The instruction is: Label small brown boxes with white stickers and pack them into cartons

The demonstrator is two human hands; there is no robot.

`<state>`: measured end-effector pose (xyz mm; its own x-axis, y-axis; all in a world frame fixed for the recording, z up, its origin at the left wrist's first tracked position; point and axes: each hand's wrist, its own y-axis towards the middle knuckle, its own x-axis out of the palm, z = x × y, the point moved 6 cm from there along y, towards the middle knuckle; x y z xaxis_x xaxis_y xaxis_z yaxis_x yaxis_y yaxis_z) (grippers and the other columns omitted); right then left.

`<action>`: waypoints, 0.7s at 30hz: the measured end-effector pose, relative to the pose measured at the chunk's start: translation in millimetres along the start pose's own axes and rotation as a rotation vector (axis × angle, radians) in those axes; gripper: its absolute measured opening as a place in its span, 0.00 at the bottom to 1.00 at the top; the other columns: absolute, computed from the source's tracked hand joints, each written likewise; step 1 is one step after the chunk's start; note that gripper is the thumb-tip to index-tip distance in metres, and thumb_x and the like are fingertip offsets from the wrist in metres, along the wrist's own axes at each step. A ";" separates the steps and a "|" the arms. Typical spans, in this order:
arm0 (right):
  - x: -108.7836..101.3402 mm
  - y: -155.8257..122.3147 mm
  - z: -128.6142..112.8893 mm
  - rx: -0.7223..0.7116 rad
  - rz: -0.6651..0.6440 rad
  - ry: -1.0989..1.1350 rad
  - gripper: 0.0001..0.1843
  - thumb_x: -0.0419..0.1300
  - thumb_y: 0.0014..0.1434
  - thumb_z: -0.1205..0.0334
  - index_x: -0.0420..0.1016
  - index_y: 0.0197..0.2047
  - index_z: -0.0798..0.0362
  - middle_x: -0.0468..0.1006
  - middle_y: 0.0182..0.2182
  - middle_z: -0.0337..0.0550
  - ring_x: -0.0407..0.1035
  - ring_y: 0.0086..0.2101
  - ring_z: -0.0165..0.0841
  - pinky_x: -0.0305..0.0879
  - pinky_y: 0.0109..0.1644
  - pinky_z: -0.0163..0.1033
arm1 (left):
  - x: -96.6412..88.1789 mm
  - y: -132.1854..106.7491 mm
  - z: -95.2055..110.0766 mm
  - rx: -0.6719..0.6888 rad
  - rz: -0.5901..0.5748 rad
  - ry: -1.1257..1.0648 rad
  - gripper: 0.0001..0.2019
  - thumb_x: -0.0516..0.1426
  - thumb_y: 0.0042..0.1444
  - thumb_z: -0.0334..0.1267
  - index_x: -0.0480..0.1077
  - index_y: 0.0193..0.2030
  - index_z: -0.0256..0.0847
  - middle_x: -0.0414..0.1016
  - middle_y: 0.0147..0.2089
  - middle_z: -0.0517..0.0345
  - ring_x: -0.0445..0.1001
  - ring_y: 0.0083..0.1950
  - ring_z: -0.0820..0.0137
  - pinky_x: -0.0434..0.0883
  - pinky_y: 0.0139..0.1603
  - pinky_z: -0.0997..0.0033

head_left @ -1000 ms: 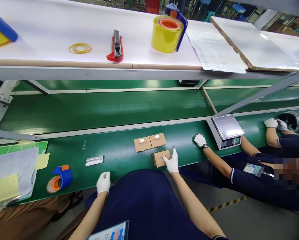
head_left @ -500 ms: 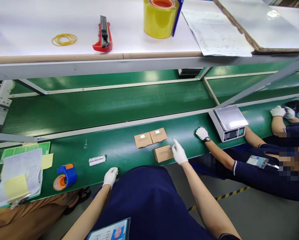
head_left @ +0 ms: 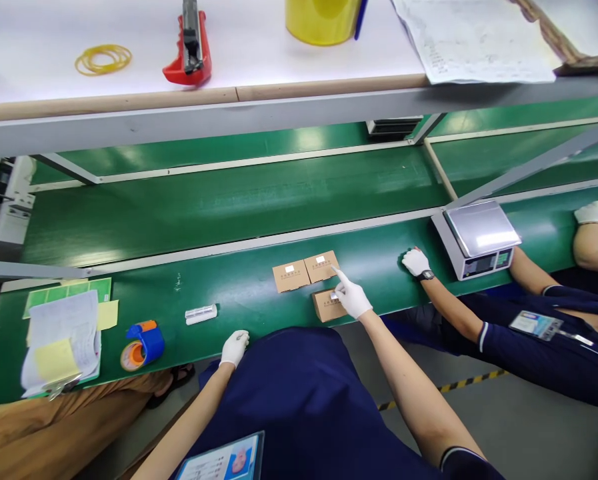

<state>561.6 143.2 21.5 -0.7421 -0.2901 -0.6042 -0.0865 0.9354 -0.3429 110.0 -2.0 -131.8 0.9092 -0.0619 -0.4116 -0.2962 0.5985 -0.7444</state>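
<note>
My right hand [head_left: 353, 297], in a white glove, is at the right part of a small brown cardboard box [head_left: 326, 308] near the bench's front edge. Its index finger stretches out, while the thumb and other fingers are around a small white label [head_left: 334, 295] against the box top. Just behind stand two more brown boxes, a left one [head_left: 291, 277] and a right one [head_left: 321, 266], side by side, each bearing a white label. My left hand [head_left: 234, 349], also gloved, rests loosely curled at the bench edge, with nothing visible in it.
On the green bench [head_left: 249, 293] lie a white roll-like item [head_left: 201, 314], a blue tape dispenser [head_left: 146, 343] and a clipboard with papers [head_left: 66, 333]. At right, a co-worker's gloved hand [head_left: 415, 262] is beside a scale [head_left: 479, 233]. A shelf edge [head_left: 203, 113] crosses above, carrying a red cutter [head_left: 191, 50].
My right hand has moved slightly over the front box, its index finger now stretched out, and the white label shows on the box top. The view has shifted; my left hand stays at the bench edge.
</note>
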 end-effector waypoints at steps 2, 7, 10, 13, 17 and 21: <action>1.2 3.2 -1.1 -0.004 -0.029 -0.002 0.46 0.54 0.58 0.73 0.51 0.78 0.43 0.79 0.33 0.32 0.73 0.34 0.31 0.70 0.50 0.38 | 0.2 1.5 -0.6 -0.004 -0.003 0.002 0.17 0.57 0.46 0.50 0.73 0.38 0.40 0.78 0.32 0.55 0.77 0.34 0.62 0.73 0.37 0.65; 2.7 8.8 -1.0 0.017 -0.070 0.022 0.48 0.54 0.57 0.74 0.50 0.78 0.43 0.79 0.32 0.31 0.73 0.32 0.29 0.70 0.49 0.36 | -0.8 5.0 -2.3 -0.011 -0.002 -0.001 0.18 0.56 0.45 0.51 0.72 0.36 0.41 0.76 0.31 0.57 0.76 0.34 0.63 0.72 0.37 0.66; 2.7 9.7 -1.4 0.019 -0.077 0.018 0.48 0.54 0.57 0.74 0.49 0.78 0.43 0.78 0.31 0.30 0.73 0.31 0.29 0.69 0.49 0.36 | -0.6 5.9 -3.1 -0.013 -0.005 -0.004 0.17 0.57 0.45 0.52 0.71 0.36 0.41 0.75 0.30 0.58 0.75 0.33 0.64 0.72 0.37 0.67; 2.8 9.8 -1.4 0.020 -0.085 0.019 0.48 0.53 0.57 0.74 0.47 0.79 0.43 0.78 0.31 0.31 0.72 0.31 0.29 0.69 0.47 0.35 | -0.3 5.4 -2.5 -0.011 -0.005 -0.010 0.17 0.57 0.45 0.51 0.71 0.35 0.41 0.75 0.30 0.58 0.75 0.33 0.65 0.71 0.36 0.68; 4.0 10.2 -0.2 0.032 -0.088 0.006 0.49 0.53 0.57 0.75 0.46 0.79 0.42 0.78 0.31 0.31 0.72 0.31 0.28 0.68 0.47 0.34 | 0.0 3.7 0.0 -0.012 0.001 -0.024 0.16 0.57 0.45 0.51 0.71 0.35 0.41 0.75 0.29 0.59 0.75 0.33 0.65 0.71 0.36 0.68; 5.6 10.8 0.7 0.041 -0.088 -0.007 0.49 0.53 0.57 0.75 0.47 0.79 0.42 0.76 0.30 0.31 0.71 0.31 0.29 0.67 0.46 0.34 | 0.1 2.6 2.2 -0.017 0.004 -0.032 0.15 0.57 0.45 0.50 0.71 0.34 0.41 0.76 0.30 0.58 0.75 0.33 0.65 0.71 0.36 0.68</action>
<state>556.9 151.5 13.9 -0.7285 -0.3719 -0.5753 -0.1238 0.8974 -0.4234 110.0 1.4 -132.6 0.9166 -0.0340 -0.3984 -0.3048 0.5853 -0.7513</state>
